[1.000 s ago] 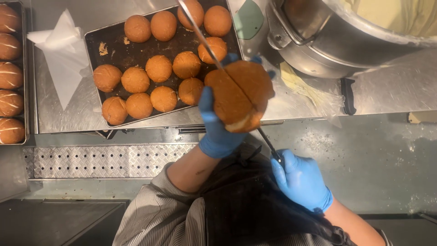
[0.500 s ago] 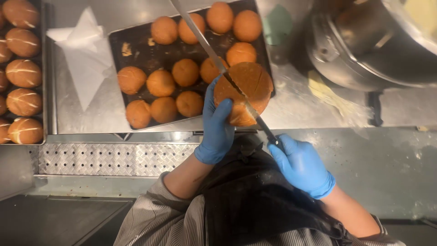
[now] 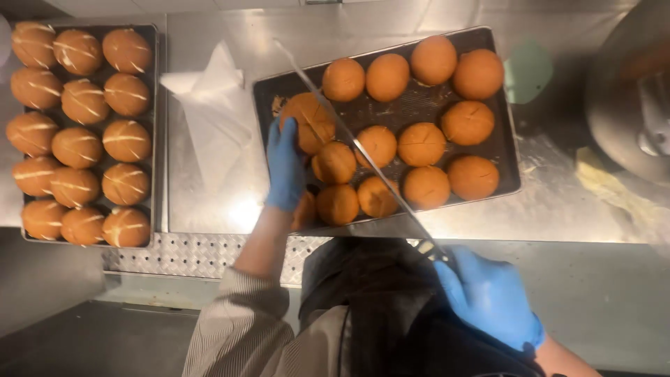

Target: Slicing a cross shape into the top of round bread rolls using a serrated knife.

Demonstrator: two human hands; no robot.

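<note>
- Cut bun (image 3: pixel 310 120): a round, orange-brown bun, scored across its top, now sits at the near-left corner of the dark baking tray (image 3: pixel 508 150); half a second ago I held it up in front of the tray with the blade across it, so the cutting stroke on this one appears finished.
- My left hand (image 3: pixel 285 166): blue-gloved, fingers loosely curled over the bun's left edge, touching it and pressing it into place rather than lifting it.
- My right hand (image 3: pixel 490 297): blue-gloved, closed firmly around the handle of the long knife (image 3: pixel 356 143), drawn back toward my body.
- Knife blade: it slants up and left across the tray, above the buns, its tip beyond the tray's far-left corner; it has come free of the bun.
- Remaining buns (image 3: pixel 421 144): three loose rows fill the same tray, several showing crossed cuts.
- Second tray (image 3: pixel 155 132): to the left, filled with buns bearing pale stripes.
- White paper (image 3: pixel 213 105): crumpled on the steel counter (image 3: pixel 558 209) between the two trays.
</note>
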